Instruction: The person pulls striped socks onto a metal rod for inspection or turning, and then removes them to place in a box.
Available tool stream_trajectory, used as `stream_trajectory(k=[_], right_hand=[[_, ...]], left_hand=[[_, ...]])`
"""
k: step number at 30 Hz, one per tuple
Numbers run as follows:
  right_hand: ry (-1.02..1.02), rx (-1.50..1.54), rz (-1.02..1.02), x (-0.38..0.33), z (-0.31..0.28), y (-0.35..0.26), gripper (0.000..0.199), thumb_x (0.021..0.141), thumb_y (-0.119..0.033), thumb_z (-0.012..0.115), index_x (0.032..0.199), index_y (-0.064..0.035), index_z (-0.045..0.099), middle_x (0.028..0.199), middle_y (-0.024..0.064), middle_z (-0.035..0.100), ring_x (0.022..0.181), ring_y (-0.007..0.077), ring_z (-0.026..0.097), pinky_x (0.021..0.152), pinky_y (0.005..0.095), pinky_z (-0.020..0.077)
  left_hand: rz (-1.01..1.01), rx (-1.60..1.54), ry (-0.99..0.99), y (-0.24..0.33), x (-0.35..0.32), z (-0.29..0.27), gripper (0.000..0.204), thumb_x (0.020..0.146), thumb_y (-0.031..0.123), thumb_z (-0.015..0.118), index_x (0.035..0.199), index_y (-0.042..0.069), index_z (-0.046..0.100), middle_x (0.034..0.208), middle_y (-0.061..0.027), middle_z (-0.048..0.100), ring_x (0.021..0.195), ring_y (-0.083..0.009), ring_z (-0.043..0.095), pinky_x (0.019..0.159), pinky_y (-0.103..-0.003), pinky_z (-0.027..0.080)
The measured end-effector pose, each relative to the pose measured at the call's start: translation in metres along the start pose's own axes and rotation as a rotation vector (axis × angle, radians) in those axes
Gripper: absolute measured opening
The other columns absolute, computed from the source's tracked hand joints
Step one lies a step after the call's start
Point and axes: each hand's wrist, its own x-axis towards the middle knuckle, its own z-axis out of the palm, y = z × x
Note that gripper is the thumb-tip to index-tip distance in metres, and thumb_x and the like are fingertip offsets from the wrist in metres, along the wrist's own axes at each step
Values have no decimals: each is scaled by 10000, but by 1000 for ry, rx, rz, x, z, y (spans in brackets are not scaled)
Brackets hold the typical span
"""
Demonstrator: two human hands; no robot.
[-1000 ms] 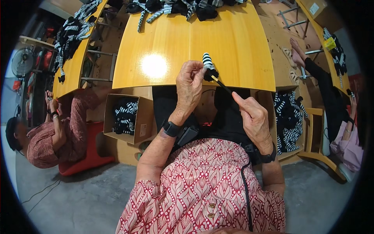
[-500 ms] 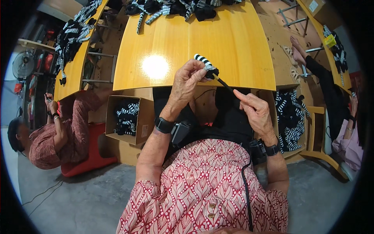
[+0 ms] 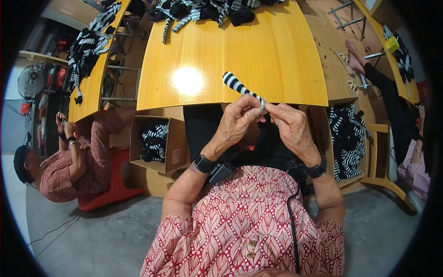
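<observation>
A black-and-white striped knit tube [image 3: 236,84] points up and to the left over the near table edge, its pale grey end at my fingertips. My left hand [image 3: 237,121] is closed in a pinch on that lower end. Right beside it, my right hand [image 3: 293,128] is closed, its curled fingers meeting the grey end. What lies inside the right fingers is hidden, and the thin dark stick seen earlier no longer shows. A bit of black knit hangs beneath the fingertips.
Across the yellow table [image 3: 272,51] lies a pile of striped and black knit pieces [image 3: 198,10]. Cardboard boxes of similar pieces stand left [image 3: 173,152] and right [image 3: 364,159] of my legs. A person [image 3: 69,161] sits at the left table; another sits at the right.
My right hand has moved left and up to meet my left hand. The striped tube shows longer above the fingers. The dark stick between my hands has gone from sight.
</observation>
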Motion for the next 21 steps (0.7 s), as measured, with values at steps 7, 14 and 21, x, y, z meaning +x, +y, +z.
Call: stream_trajectory(k=[7, 14, 21], right_hand=[[73, 128, 61, -2, 8, -13, 310, 886, 36, 548, 1187, 14, 617, 955, 154, 669, 763, 179, 646, 711, 266, 521], [-143, 120, 160, -8, 18, -32, 411, 865, 8, 576, 1275, -13, 558, 973, 200, 663, 800, 256, 671, 716, 295, 520], [85, 38, -44, -20, 28, -39, 372, 899, 61, 534, 1254, -31, 597, 1145, 197, 657, 997, 258, 682, 794, 271, 527]], left_hand=[[140, -47, 467, 27, 10, -26, 369, 959, 163, 572, 1271, 52, 408, 1040, -117, 605, 954, -193, 608, 862, -312, 484], [103, -772, 442, 46, 29, -17, 314, 976, 357, 537, 1125, 84, 495, 818, 6, 573, 722, -103, 545, 702, -287, 449], [236, -730, 421, 53, 35, -7, 338, 993, 350, 516, 1138, 47, 481, 644, 53, 405, 485, -25, 300, 518, -204, 315]])
